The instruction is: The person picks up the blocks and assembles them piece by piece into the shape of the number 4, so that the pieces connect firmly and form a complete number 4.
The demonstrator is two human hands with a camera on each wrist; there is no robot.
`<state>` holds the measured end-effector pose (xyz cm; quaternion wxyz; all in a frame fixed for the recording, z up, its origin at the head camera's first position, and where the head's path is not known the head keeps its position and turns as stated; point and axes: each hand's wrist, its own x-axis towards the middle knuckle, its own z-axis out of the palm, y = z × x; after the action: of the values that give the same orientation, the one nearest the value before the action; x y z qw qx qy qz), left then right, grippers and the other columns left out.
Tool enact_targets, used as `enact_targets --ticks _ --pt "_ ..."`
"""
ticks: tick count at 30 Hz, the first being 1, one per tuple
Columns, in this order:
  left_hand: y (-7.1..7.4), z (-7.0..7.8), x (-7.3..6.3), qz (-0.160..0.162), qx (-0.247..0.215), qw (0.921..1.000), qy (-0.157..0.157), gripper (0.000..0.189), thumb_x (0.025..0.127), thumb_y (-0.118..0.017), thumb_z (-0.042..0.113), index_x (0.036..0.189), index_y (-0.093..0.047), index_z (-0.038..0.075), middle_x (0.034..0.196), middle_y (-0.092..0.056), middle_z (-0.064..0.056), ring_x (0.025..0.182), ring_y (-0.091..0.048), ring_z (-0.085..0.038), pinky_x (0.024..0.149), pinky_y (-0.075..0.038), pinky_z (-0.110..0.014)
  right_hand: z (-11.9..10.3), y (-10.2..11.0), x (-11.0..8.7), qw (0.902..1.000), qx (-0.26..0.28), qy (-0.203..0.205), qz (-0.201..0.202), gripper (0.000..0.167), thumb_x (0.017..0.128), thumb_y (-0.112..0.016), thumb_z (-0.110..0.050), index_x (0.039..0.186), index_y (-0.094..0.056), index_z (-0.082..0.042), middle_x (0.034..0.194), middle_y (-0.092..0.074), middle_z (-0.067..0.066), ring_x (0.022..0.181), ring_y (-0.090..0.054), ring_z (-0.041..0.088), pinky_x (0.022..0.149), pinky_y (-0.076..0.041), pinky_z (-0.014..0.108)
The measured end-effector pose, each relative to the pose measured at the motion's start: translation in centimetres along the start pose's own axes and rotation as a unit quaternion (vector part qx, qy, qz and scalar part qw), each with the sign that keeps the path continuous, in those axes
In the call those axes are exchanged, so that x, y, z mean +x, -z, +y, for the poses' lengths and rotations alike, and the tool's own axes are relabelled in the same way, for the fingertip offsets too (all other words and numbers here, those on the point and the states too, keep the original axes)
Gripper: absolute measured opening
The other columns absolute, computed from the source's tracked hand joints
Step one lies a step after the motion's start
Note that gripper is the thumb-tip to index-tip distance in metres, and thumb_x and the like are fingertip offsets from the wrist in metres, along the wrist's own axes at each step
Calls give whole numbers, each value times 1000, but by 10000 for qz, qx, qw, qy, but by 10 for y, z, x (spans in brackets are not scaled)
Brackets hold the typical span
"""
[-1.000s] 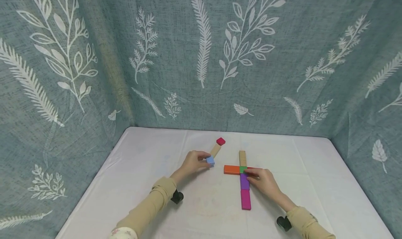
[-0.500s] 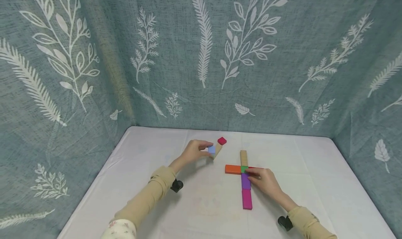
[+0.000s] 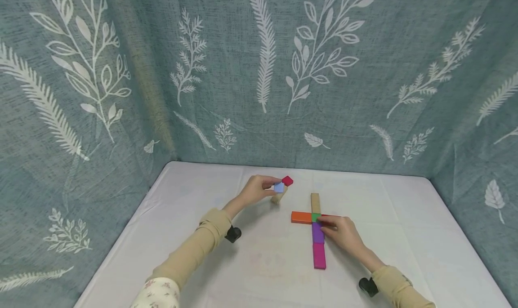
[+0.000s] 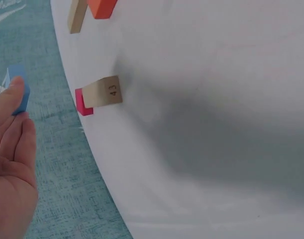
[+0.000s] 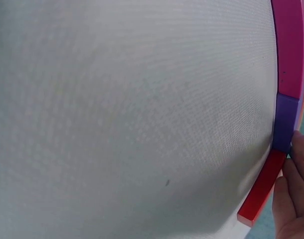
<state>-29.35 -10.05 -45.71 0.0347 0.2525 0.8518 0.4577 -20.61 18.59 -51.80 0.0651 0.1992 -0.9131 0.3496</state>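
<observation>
In the head view my left hand (image 3: 256,189) pinches a light blue block (image 3: 279,187) between thumb and fingers, raised over a plain wooden block (image 3: 276,199). A red block (image 3: 288,180) sits at that wooden block's far end. My right hand (image 3: 344,233) has its fingertips at a small green block (image 3: 316,217), the centre of a cross of blocks. Around it lie an orange block (image 3: 301,217), another wooden block (image 3: 315,203), a purple block (image 3: 318,233) and a red block (image 5: 264,189), partly hidden by the fingers. A magenta block (image 3: 319,256) extends the near arm.
A white cloth (image 3: 259,263) covers the table, with its far edge just beyond the blocks. A blue-green patterned curtain (image 3: 243,96) hangs behind and at both sides. The wooden block's end in the left wrist view bears the number 43.
My left hand has carried the light blue block away from me and slightly right, from beside the wooden block's near end to above it. The right hand has stayed at the cross.
</observation>
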Motion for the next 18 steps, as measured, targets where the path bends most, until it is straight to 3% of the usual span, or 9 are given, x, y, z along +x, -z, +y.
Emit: enact_targets --ticks 4,12,18 --pt "-8 -3 -1 -200 96 9997 34 39 83 -68 -1 121 -62 -2 124 -63 -17 117 -60 -28 95 -50 -32 0 0 0 10000 22 36 9 30 79 -72 2 109 -69 2 106 -71 18 97 -68 30 79 -57 35" --pt "-22 -10 -8 -757 394 9959 -309 37 84 -66 -3 121 -61 -6 124 -62 -19 117 -59 -30 96 -50 -35 1 -2 0 10000 69 -46 -13 30 79 -72 0 110 -69 1 108 -70 18 98 -68 30 79 -57 35" --pt "-33 -17 -11 -975 549 9935 -224 35 84 -67 -2 119 -63 -4 123 -64 -18 116 -60 -29 96 -50 -36 2 -3 -1 10000 96 4 25 31 79 -72 1 110 -69 1 108 -70 17 98 -68 29 79 -57 34"
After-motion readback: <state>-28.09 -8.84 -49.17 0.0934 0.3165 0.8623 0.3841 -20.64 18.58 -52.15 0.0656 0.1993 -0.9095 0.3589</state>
